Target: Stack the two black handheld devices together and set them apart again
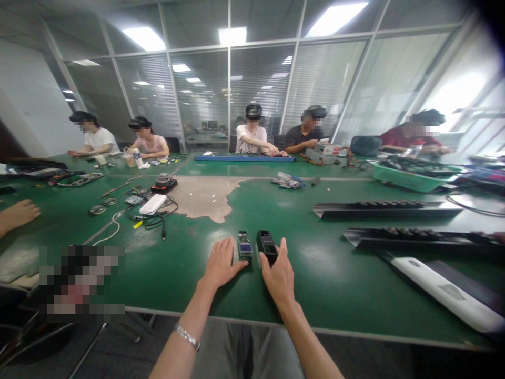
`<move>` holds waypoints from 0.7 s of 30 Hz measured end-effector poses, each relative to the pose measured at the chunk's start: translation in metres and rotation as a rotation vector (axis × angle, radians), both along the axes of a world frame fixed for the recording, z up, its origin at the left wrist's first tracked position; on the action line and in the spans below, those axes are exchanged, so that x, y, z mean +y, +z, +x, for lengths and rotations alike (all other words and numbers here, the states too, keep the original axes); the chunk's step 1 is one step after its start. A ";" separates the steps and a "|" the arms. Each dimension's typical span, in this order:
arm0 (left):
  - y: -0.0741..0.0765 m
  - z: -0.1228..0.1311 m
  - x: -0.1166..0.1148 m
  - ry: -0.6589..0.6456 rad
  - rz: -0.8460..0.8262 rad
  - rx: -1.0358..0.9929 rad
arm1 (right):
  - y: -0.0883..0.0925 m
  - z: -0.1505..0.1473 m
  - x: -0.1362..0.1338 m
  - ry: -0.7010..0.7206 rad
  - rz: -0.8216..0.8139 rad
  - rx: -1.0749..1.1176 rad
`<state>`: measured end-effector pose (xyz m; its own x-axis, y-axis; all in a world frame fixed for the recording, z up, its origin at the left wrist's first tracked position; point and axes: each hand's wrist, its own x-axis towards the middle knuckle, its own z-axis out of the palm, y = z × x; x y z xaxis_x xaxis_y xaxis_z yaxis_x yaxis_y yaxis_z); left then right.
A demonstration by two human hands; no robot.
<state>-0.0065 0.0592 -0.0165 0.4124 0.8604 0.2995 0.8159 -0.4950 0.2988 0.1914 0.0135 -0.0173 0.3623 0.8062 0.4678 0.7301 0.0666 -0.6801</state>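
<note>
A small green circuit board with a little display (245, 248) lies on the green table in front of me. My left hand (221, 264) rests beside it on the left, fingers stretched out flat, its thumb reaching to the board's near end. To the right of the board is a black plastic case (267, 244) with openings in its face. My right hand (279, 271) is around the near end of this case, thumb on the left and fingers on the right. Part of the right hand's grip is hidden from above.
Cables with a white device (153, 204) lie left of a bare brown patch (205, 197). Black metal channels (389, 209) and a white-and-black panel (442, 289) lie on the right, a green basket (410, 176) behind. Several people sit around; another person's hand (19, 216) is at left.
</note>
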 end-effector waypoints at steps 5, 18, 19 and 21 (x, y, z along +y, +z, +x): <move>0.005 0.000 -0.002 0.004 -0.015 -0.007 | 0.028 -0.009 -0.006 -0.005 0.026 0.102; 0.003 0.000 -0.002 -0.001 -0.077 0.002 | 0.050 -0.062 0.008 0.038 -0.023 -0.148; 0.003 0.000 -0.002 -0.003 -0.077 -0.001 | 0.049 -0.063 0.009 0.031 -0.029 -0.173; 0.002 -0.001 -0.001 -0.004 -0.078 -0.009 | 0.049 -0.066 0.011 0.022 -0.037 -0.214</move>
